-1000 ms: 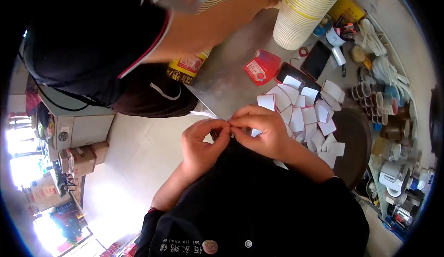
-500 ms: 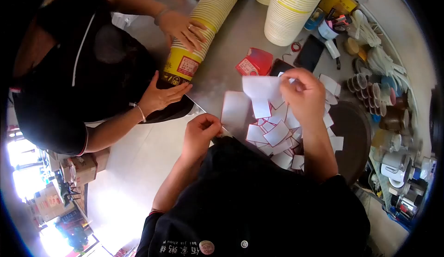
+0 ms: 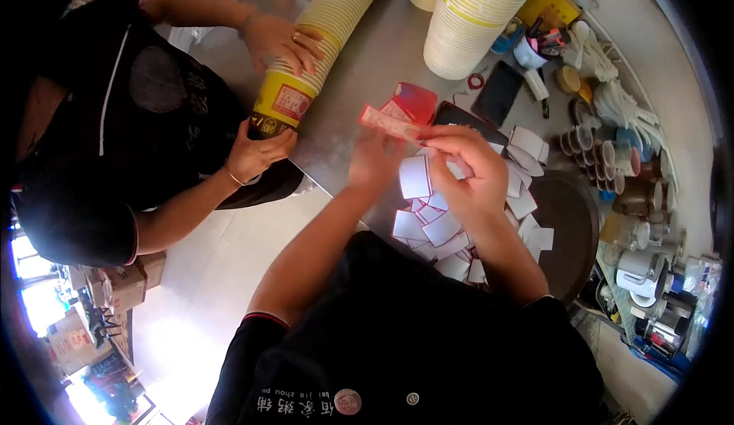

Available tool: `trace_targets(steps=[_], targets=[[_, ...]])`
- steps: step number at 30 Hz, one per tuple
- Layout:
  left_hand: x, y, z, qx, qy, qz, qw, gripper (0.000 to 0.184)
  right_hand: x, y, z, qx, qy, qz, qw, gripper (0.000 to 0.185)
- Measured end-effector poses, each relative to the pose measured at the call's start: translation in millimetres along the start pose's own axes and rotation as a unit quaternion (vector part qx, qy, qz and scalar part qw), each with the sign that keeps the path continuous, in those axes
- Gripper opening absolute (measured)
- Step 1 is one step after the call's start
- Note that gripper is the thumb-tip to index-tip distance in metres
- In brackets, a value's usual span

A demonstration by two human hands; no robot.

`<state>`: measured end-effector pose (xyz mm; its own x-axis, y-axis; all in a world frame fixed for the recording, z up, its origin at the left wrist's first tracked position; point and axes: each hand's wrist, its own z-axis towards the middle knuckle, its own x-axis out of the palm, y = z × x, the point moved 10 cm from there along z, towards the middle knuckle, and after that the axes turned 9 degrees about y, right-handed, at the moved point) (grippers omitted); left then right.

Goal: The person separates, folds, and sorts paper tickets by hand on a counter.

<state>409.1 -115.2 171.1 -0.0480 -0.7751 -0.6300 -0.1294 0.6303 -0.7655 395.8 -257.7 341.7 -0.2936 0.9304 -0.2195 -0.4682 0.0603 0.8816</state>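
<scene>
My right hand [image 3: 472, 171] pinches a small paper label [image 3: 391, 123] with reddish print, held up over the metal table. My left hand [image 3: 376, 157] is beside the label's near edge, smeared by motion; whether its fingers touch the label is unclear. Under my hands lies a loose pile of white, red-edged paper labels [image 3: 442, 228], mostly blank side up. Just beyond the held label is a red packet [image 3: 415, 102] on the table.
Across the corner, a co-worker's hands [image 3: 284, 44] rest on a lying stack of yellow paper cups [image 3: 342, 14]. Another cup stack [image 3: 465, 24] stands at the back. A black phone [image 3: 498, 93], a round dark tray [image 3: 569, 234] and bundled plastic spoons [image 3: 628, 108] are to the right.
My left hand has come up and right from the table's edge to the label. The paper in my right hand now shows its printed side and sits further left.
</scene>
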Motion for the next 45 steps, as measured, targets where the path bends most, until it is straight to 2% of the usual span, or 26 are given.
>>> trace_targets(steps=[1,2,4,5,8,9,13,15,16,17,19,21,22,24,25,28,29,30,32,33,35,36,42,43,45], targets=[[-3,-4,13,0.064,-0.018,0.096,0.993,0.033,5,-2,1,0.027,0.008,-0.012,1.000,0.015],[-3,-5,19,0.067,-0.021,0.096,0.993,0.033,7,0,0,0.023,0.007,-0.014,1.000,0.015],[-15,10,30,-0.061,-0.084,0.200,0.974,0.055,16,2,1,0.021,0.031,-0.031,0.999,0.013],[-14,17,35,-0.116,-0.008,0.195,0.974,0.075,18,4,1,0.031,0.037,-0.042,0.998,0.012],[-15,32,32,-0.054,-0.017,0.164,0.985,0.075,20,8,3,0.030,0.052,-0.040,0.997,0.013],[-21,31,25,-0.004,-0.071,0.144,0.987,0.064,20,8,4,0.020,0.048,-0.042,0.998,0.015],[-29,40,7,0.012,-0.144,0.116,0.983,0.051,25,9,8,0.004,0.051,-0.062,0.997,0.015],[-21,51,6,0.018,-0.079,-0.086,0.993,0.046,28,15,10,-0.020,0.049,-0.068,0.996,0.016],[-21,54,3,0.018,-0.082,-0.085,0.993,0.046,29,16,11,-0.022,0.050,-0.067,0.996,0.016],[-19,52,1,0.055,-0.072,-0.166,0.982,0.047,30,19,11,-0.030,0.048,-0.086,0.995,0.017],[-19,53,-9,0.094,-0.064,-0.245,0.963,0.049,31,24,11,-0.040,0.046,-0.104,0.993,0.017],[-14,48,-24,-0.019,0.039,-0.436,0.899,0.053,34,30,12,-0.057,0.043,-0.084,0.994,0.018],[-25,34,-34,-0.015,0.036,-0.434,0.900,0.053,34,31,12,-0.062,0.042,-0.084,0.994,0.018],[-32,24,-57,-0.081,0.046,-0.400,0.912,0.059,35,33,9,-0.070,0.046,-0.083,0.993,0.018],[-32,31,-65,-0.073,0.033,-0.371,0.925,0.066,35,33,8,-0.063,0.048,-0.085,0.993,0.018],[-43,23,-83,-0.063,0.025,-0.341,0.937,0.070,32,40,8,-0.074,0.041,-0.111,0.990,0.019],[-51,15,-89,-0.095,0.027,-0.329,0.939,0.062,31,40,7,-0.076,0.041,-0.110,0.990,0.019],[-51,17,-92,-0.095,0.024,-0.329,0.939,0.062,29,40,6,-0.082,0.031,-0.114,0.990,0.020],[-42,21,-98,-0.100,0.057,-0.410,0.905,0.046,28,43,6,-0.090,0.023,-0.117,0.989,0.021],[-43,20,-102,-0.100,0.054,-0.410,0.905,0.046,28,47,7,-0.105,0.022,-0.117,0.987,0.021],[-44,14,-107,-0.098,0.063,-0.405,0.907,0.027,30,54,7,-0.121,0.021,-0.116,0.986,0.022],[-42,16,-109,-0.097,0.062,-0.405,0.907,0.027,32,55,7,-0.119,0.023,-0.115,0.986,0.020],[-55,5,-112,-0.022,0.012,-0.392,0.920,0.026,43,66,8,-0.131,0.044,-0.101,0.985,0.018],[-53,7,-107,0.041,0.027,-0.363,0.931,0.033,44,69,7,-0.138,0.049,-0.110,0.983,0.018],[-50,0,-106,0.050,0.051,-0.474,0.878,0.045,48,71,7,-0.153,0.062,-0.117,0.979,0.021]])
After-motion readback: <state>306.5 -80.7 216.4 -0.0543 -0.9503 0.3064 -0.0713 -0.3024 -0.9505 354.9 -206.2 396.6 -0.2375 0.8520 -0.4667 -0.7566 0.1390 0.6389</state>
